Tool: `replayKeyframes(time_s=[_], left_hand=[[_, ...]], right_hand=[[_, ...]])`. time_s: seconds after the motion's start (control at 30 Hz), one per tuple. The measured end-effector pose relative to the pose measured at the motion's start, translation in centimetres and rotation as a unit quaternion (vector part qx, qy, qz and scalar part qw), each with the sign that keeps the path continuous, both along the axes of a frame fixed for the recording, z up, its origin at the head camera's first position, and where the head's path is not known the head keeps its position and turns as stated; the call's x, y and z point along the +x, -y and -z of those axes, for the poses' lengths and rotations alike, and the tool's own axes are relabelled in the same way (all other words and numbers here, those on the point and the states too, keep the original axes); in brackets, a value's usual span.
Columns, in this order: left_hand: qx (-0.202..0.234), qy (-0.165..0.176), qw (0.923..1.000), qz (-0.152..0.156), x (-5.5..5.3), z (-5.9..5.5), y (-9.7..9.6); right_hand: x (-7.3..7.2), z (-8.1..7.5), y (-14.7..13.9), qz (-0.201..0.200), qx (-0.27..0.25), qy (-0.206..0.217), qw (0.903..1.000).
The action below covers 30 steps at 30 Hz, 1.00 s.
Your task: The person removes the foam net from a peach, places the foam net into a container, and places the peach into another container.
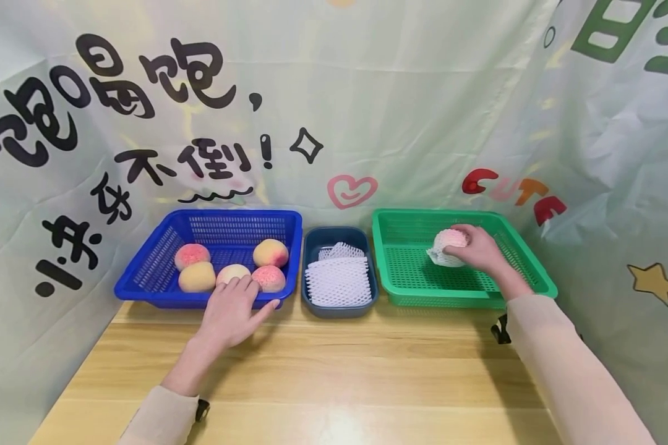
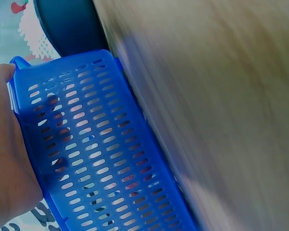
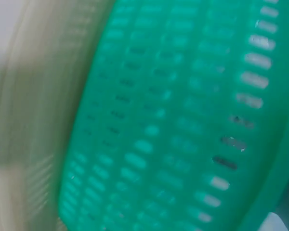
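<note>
In the head view, my left hand (image 1: 231,315) reaches over the front rim of the blue basket (image 1: 161,296). Its fingers lie against a pale peach (image 1: 233,272), fingertips partly hidden, while the thumb is spread to the right along the rim. Around it are a yellow peach (image 1: 197,277), two pinkish peaches and a yellow-red peach (image 1: 270,253). My right hand (image 1: 477,248) holds a pinkish peach wrapped in a white foam net (image 1: 446,248), over the green basket (image 1: 401,296). The right wrist view is blurred and shows mostly the green basket wall (image 3: 149,120).
Between the baskets stands a dark blue tub (image 1: 339,313) with white foam nets (image 1: 338,281). All three containers line up along the back of the wooden table (image 1: 334,377). A printed cloth (image 1: 423,123) hangs behind and at both sides.
</note>
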State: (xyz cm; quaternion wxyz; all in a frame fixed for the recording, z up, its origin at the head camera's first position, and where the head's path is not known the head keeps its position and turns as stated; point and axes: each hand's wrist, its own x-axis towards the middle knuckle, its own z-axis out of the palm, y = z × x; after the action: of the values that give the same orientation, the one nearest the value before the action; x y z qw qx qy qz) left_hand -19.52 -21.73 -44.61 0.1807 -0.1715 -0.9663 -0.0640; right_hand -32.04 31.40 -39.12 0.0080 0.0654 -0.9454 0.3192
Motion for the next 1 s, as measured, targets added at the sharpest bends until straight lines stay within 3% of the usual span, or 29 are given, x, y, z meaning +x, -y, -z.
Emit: replayKeyframes(time_s=[0.47, 0.73, 1.0], left_hand=[[0.003, -0.002, 1.0000, -0.001, 0.1, 0.0, 0.0], [0.000, -0.001, 1.0000, 0.000, 0.0, 0.2, 0.0], [-0.004, -0.007, 1.0000, 0.000, 0.0, 0.2, 0.0]], right_hand=[[4.1, -2.5, 4.2, -0.011, -0.051, -0.114, 0.9922], [6.1, -2.8, 6.4, -0.025, -0.085, -0.153, 0.9842], [8.1, -2.9, 8.2, -0.063, -0.107, -0.204, 0.9711]])
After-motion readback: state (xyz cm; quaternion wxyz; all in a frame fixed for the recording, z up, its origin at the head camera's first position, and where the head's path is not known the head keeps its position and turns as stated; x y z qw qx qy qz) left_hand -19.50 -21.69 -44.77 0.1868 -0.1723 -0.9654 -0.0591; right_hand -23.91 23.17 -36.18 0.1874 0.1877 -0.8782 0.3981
